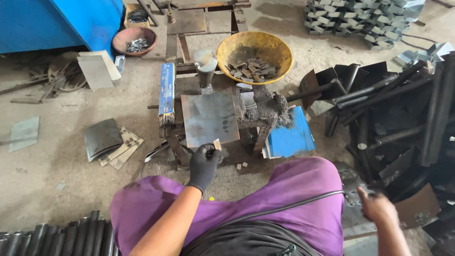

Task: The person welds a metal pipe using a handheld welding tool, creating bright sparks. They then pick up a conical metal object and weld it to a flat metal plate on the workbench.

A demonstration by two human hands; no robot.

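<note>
L hand (pixel 204 165), in a black glove, is closed in a pinch on a small tan flat metal piece (pixel 217 144), held at the near edge of the square grey steel plate (pixel 210 117) on the low welding stand. R hand (pixel 377 207), bare, is down by the R knee w/ fingers partly curled, nearest a flat scuffed metal sheet (pixel 350 215) on the floor; can't tell if it grips anything. Behind the plate: a round yellow bowl (pixel 254 48) w/ similar small metal pieces inside. Blue packet of welding rods (pixel 166 92) lies just L of the plate. Blue flat sheet (pixel 293 136) leans R of the stand. Dark steel bars (pixel 379 99) are piled at R.
</note>
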